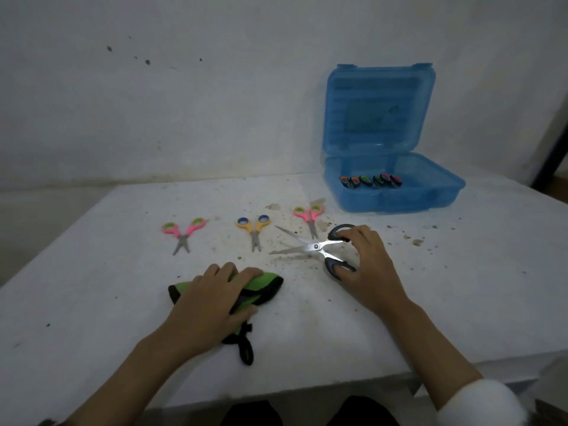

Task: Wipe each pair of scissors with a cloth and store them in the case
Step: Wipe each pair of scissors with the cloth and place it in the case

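Head view: my R hand (365, 265) grips black-handled scissors (316, 247) by both loops, steel blades splayed wide, on the white table (307, 348) near the open blue case (399, 201). L hand (212, 299) clutches green cloth (264, 282). Tabletop dirt-specked; wall (215, 103) pale.

We see a cloth (265, 284) in green edged with black, black-handled scissors (316, 246) with silver blades, yellow scissors (254, 228) with blue-lined rings, the left pink scissors (183, 232) and right pink scissors (309, 215) lined green, a translucent blue case (399, 202), and a white worktop (92, 287) flecked brown.
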